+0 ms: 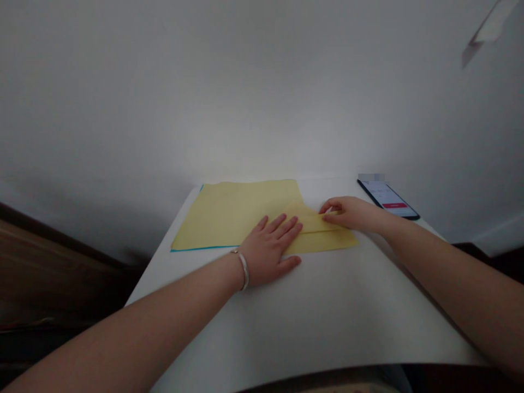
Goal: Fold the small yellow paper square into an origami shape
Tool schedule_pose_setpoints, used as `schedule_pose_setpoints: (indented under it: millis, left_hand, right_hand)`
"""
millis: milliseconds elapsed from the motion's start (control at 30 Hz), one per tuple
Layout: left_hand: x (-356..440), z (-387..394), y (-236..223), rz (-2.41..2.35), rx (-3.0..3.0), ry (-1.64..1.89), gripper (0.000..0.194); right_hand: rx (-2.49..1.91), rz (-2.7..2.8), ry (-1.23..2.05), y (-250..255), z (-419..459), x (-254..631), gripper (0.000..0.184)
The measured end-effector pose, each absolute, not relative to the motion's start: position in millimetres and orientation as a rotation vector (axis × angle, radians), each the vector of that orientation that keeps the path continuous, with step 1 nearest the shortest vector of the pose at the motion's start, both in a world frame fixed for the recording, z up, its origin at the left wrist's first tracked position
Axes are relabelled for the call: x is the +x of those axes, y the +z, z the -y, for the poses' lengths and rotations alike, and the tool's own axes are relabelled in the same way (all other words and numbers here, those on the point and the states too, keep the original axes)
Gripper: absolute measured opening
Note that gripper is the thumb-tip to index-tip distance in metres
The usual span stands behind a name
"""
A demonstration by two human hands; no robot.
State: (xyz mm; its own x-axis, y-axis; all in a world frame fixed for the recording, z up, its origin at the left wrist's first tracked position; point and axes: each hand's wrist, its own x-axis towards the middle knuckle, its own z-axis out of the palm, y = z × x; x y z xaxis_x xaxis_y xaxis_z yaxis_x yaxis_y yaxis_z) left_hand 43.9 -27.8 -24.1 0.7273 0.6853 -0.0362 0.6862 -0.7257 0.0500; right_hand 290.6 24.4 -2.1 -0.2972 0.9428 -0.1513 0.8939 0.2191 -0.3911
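A pale yellow sheet of paper (229, 213) lies on the white table (311, 311), with a blue edge showing beneath it at the left and front. My left hand (270, 248) rests flat on the paper's front right part, fingers stretched out; a silver bangle (244, 268) circles the wrist. My right hand (352, 212) pinches a folded-over corner of the yellow paper (317, 225) at its right end, fingers curled on the flap.
A dark phone (388, 198) with a lit screen lies at the table's far right corner. A white wall rises just behind the table. Dark floor and brown furniture lie to the left.
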Motion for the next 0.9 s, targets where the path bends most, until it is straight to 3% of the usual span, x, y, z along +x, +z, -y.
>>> schedule_pose_setpoints:
  millis: [633,800,900]
  left_hand:
    - [40,26,-37,-1.106,2.864,-0.002,0.062]
    - [40,23,-34,-1.103,2.868,0.006,0.062]
    - [46,18,-32,-1.101,2.874,0.000,0.061]
  right_hand:
    - [-1.839,2.491,0.891,-12,-38,321,0.026]
    - [-1.811,2.436,0.457,-2,-30,310,0.032]
    - [-1.437,2.509,0.097,1,-24,300,0.021]
